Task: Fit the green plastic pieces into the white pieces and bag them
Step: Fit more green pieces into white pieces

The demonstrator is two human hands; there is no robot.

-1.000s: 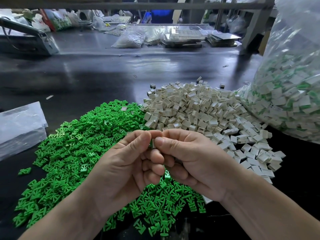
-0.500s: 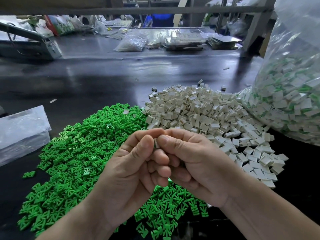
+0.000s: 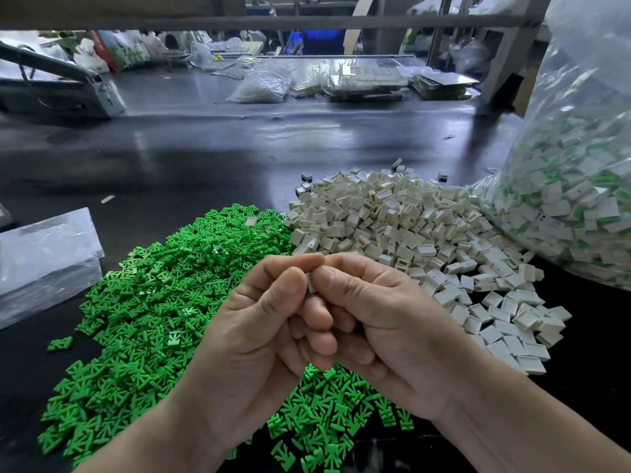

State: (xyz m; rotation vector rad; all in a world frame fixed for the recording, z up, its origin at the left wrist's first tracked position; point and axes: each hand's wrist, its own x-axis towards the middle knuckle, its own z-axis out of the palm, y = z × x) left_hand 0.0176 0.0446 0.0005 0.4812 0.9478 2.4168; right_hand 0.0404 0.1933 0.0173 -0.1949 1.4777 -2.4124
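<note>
Dark, glossy workbench [image 3: 205, 158] stretches back to a cluttered far edge. Above its near side, a white piece [image 3: 311, 285] shows only as a pale sliver pinched between the two thumbs. What can be seen of it stands roughly upright, its long edge running up and down between the fingertips. Which way its slot faces is hidden, and no green insert shows in the grip, so I cannot tell whether one is seated.

The left hand [image 3: 259, 336] pinches the piece with thumb and forefinger, its other fingers curled underneath. The right hand [image 3: 386, 329] pinches it from the other side in the same way. The knuckles of both hands touch.

This looks like the pressing-in step. To do it well, I would line the insert up with the slot before squeezing. The push should run straight along the slot, thumbs opposed, so the insert does not cock or jam. Both ends should then sit flush before the piece is let go.

Below and to the left lies the green pile [image 3: 153, 302], spreading under the wrists. The white pile [image 3: 392, 227] sits just beyond the hands and touches the green one. At the right, a bag [image 3: 580, 199] of fitted pieces leans against the white pile, so a finished piece has a short way to go. Clear sheets [image 3: 44, 254] lie at the far left.
</note>
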